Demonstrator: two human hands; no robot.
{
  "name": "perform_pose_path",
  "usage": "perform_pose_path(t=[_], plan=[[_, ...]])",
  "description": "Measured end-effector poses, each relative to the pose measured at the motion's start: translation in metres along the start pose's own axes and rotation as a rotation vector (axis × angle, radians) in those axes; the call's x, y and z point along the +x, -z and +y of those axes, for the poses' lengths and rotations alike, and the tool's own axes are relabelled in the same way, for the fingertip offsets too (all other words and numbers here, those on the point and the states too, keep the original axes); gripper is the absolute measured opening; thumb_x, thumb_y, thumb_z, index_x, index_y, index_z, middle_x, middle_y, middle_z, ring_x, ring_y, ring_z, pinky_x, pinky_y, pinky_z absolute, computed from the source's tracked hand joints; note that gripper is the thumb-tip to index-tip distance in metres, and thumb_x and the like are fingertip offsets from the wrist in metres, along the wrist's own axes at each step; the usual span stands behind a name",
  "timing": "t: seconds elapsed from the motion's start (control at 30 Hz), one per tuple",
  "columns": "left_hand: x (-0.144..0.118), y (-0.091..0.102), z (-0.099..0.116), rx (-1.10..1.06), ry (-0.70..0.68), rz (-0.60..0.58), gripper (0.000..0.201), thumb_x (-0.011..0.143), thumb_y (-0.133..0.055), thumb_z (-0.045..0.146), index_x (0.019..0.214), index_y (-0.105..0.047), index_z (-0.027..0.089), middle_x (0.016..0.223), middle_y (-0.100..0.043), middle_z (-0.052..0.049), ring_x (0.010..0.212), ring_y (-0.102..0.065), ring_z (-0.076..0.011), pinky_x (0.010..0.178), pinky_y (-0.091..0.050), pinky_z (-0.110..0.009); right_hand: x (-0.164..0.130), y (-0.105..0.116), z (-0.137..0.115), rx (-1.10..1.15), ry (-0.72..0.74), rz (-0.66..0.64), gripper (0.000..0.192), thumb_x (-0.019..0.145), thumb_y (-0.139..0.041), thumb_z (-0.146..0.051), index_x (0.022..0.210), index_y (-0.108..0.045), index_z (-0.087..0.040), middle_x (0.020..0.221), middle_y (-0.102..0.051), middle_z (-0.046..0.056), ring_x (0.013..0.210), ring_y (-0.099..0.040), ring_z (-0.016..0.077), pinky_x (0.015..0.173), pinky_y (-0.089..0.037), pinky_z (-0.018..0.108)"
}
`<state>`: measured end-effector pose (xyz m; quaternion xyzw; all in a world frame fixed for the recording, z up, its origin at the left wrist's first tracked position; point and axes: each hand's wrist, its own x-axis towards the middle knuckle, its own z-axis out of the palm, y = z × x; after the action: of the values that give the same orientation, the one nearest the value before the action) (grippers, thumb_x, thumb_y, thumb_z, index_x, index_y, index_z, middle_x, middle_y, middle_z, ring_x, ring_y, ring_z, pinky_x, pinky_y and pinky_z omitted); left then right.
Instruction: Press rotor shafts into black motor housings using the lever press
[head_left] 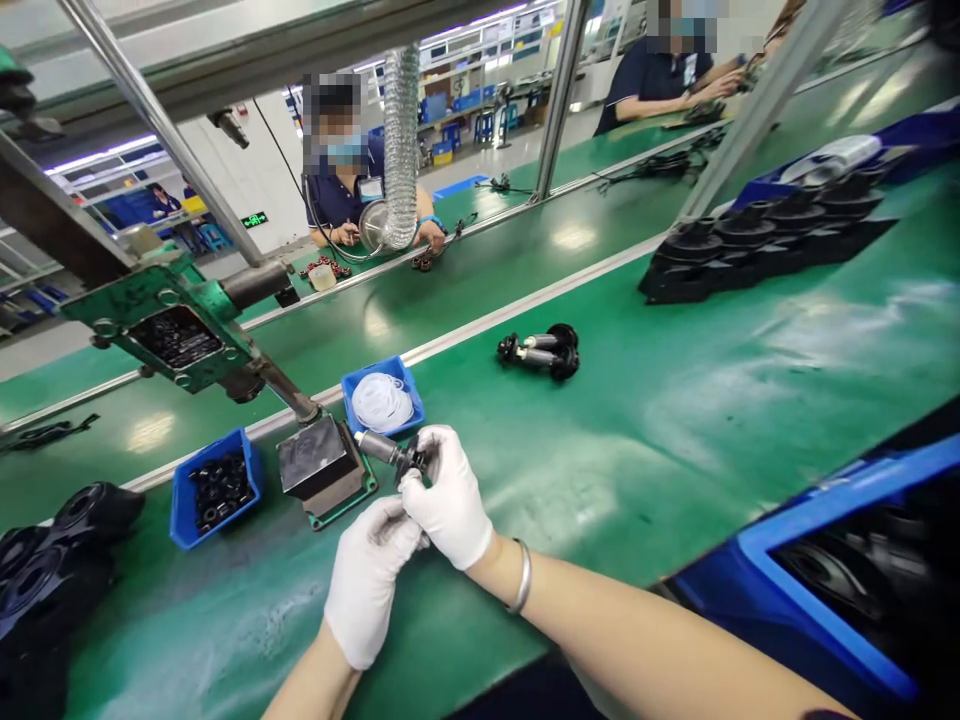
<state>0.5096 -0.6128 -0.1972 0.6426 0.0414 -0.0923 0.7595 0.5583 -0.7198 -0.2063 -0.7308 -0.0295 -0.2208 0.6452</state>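
A long green belt (675, 420) is running across the whole picture. On its far right, one big pile of black round parts (757, 245) is sitting. At the near right corner, one big blue crate (817, 560) is showing dark parts inside. On the left, one green metal press (180, 330) is hanging over a dark block (319, 460). Two small blue bins are sitting by it: one bin of black rings (217, 488) and one bin of white rings (382, 398). One finished part (544, 350), black and silver, is lying alone farther out on the belt.

Two gloved hands are meeting in the middle, just in front of the block. The right hand (450, 495) is closing around one small black and silver part (390, 452), with its silver end pointing left toward the block. The left hand (371, 575) is touching it from below, fingers curled; it may be gripping too, but the right hand is hiding that. One silver bracelet (523, 577) is sitting on the right wrist.

Two other people are sitting across the line, working.
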Motion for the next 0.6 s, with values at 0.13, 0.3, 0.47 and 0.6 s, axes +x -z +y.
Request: perform_pose_path(t=[0.13,0.3,0.47,0.6], plan=[[0.001,0.0,-0.01,-0.02,-0.033,0.011,0.028,0.074,-0.079,0.041,0.088,-0.073,0.017,0.079,-0.068,-0.003,0.073,-0.06,-0.0167,0.07,-0.05,-0.027,0.002,-0.001,-0.001,-0.013,-0.032,0.016,0.028,0.065,-0.047,-0.015,0.091,-0.042,-0.022,0.087,-0.047,0.002,0.081,-0.053,0.0185,0.079,-0.05,0.036],[0.002,0.004,-0.02,-0.034,-0.092,0.07,0.025,0.071,-0.082,0.037,0.086,-0.073,0.019,0.082,-0.069,-0.002,0.074,-0.061,-0.0159,0.07,-0.051,-0.025,0.004,0.001,-0.003,-0.056,-0.042,0.054,0.027,0.065,-0.048,-0.016,0.09,-0.041,-0.022,0.085,-0.047,0.002,0.08,-0.053,0.0191,0.079,-0.051,0.037],[0.0,0.011,-0.017,0.169,-0.145,0.119,0.02,0.07,-0.083,0.03,0.086,-0.075,0.021,0.089,-0.071,-0.003,0.082,-0.063,-0.0173,0.077,-0.052,-0.026,0.006,0.001,0.0,-0.083,-0.01,0.06,0.027,0.066,-0.048,-0.015,0.09,-0.04,-0.023,0.086,-0.047,0.002,0.081,-0.053,0.0186,0.08,-0.05,0.036],[-0.008,0.013,-0.01,0.06,-0.099,0.086,0.023,0.071,-0.084,0.033,0.086,-0.075,0.018,0.081,-0.069,-0.004,0.071,-0.062,-0.0152,0.07,-0.053,-0.026,0.01,-0.004,0.007,-0.119,0.013,0.082,0.027,0.064,-0.048,-0.017,0.089,-0.041,-0.022,0.089,-0.048,0.004,0.085,-0.053,0.02,0.082,-0.049,0.038]])
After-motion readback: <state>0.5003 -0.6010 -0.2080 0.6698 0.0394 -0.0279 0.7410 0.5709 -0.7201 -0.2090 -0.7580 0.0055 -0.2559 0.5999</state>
